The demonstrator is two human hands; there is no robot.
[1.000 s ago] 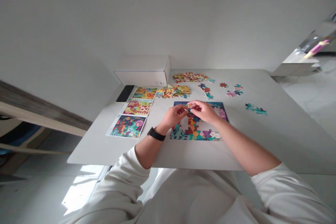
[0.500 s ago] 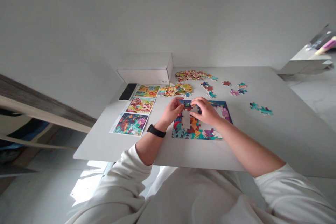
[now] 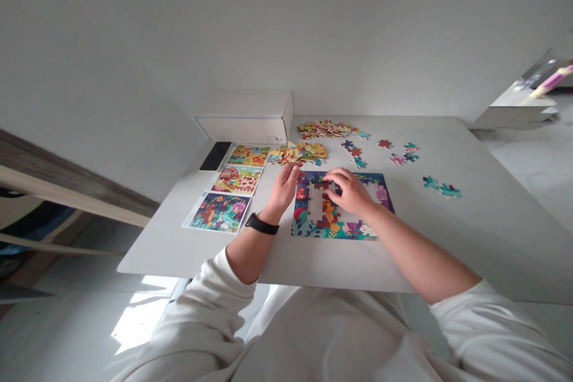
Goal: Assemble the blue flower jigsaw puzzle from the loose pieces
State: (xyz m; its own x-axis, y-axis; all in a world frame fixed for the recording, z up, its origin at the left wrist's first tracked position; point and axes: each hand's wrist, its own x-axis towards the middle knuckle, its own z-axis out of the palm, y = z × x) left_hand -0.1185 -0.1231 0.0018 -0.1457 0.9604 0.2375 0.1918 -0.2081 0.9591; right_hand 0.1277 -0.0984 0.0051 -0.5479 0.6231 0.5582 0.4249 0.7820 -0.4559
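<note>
A partly assembled jigsaw puzzle (image 3: pixel 353 231) with a dark blue border and a bright plant and animal picture lies on the table, gaps showing inside it. My left hand (image 3: pixel 283 188), a black band on its wrist, hovers at the puzzle's left edge, its fingers stretched upward and nothing visible in them. Over the upper middle of the puzzle, my right hand (image 3: pixel 351 192) has its fingers bent round a dark puzzle piece (image 3: pixel 330 184). That piece is partly hidden by the fingers.
Three picture sheets (image 3: pixel 219 213) and a phone (image 3: pixel 215 156) lie left. A white box (image 3: pixel 244 125) stands at the back beside heaped puzzle pieces (image 3: pixel 326 129). Loose joined pieces (image 3: pixel 442 187) lie to the right. A wall (image 3: pixel 358 36) rises behind the table.
My left hand has drawn back leftward from the puzzle's upper left part. My right hand stays over the upper middle, having shifted only slightly.
</note>
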